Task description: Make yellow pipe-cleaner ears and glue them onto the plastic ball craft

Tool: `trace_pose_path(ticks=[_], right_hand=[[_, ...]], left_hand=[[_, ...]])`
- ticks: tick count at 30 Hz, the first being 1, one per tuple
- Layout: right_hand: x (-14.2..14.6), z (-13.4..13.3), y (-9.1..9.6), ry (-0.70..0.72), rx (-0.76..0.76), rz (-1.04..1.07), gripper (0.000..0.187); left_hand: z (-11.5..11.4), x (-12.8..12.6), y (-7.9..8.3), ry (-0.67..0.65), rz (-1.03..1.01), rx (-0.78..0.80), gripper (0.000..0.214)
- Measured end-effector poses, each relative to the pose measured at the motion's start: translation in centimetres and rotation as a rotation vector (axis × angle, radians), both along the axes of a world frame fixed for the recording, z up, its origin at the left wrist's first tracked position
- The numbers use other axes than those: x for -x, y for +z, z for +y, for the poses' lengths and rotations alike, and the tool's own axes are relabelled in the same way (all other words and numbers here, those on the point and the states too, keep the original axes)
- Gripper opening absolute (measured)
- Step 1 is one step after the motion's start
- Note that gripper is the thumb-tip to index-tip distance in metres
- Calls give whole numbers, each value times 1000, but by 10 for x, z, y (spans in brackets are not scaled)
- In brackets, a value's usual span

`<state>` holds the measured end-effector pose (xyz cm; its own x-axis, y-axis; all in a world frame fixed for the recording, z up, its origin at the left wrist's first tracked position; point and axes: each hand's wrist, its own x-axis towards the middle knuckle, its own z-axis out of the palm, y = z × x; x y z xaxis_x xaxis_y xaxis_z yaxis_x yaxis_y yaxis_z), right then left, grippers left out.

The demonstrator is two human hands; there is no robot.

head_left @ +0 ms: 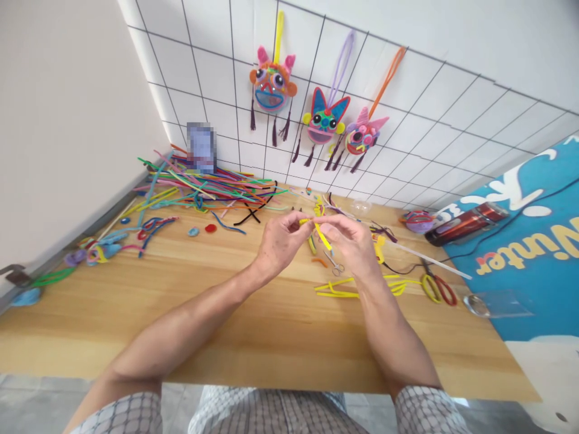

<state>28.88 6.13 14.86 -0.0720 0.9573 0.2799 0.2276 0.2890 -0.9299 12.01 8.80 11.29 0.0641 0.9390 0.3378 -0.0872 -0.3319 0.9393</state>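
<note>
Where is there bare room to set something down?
Bare tabletop lies between the left forearm and coiled pieces; between the forearms, nearer than the yellow stems; and between the right forearm, large scissors and near edge. Crowded: the back left, under heaped coloured stems, and around the left hand and right hand.

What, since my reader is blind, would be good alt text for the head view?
A person's left hand and right hand hold a yellow strip above a wooden table. On it lie a colourful strip pile and red-and-yellow scissors; three face ornaments hang on the gridded wall.
</note>
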Motion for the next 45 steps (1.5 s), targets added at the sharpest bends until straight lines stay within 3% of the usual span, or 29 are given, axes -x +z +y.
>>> trace_pose_path(ticks=[8,12,20,25,36,45], right_hand=[[3,-2,2,9,55,44,26],[6,-2,0,-13,45,31,24],[9,-3,-5,-135,-136,-127,13],[8,0,-4,-129,-126,-106,22],[3,1,0,-95,-139,-318,15],[-2,6,-4,-30,-47,-246,17]], left_hand=[[-3,-1,1,57,28,-97,23],[-4,-2,1,61,-5,-64,22],[4,4,4,-169,-183,140,31],[6,5,4,-264,-210,160,39],[6,6,6,-242,-129,159,37],[6,3,3,-236,-213,263,38]])
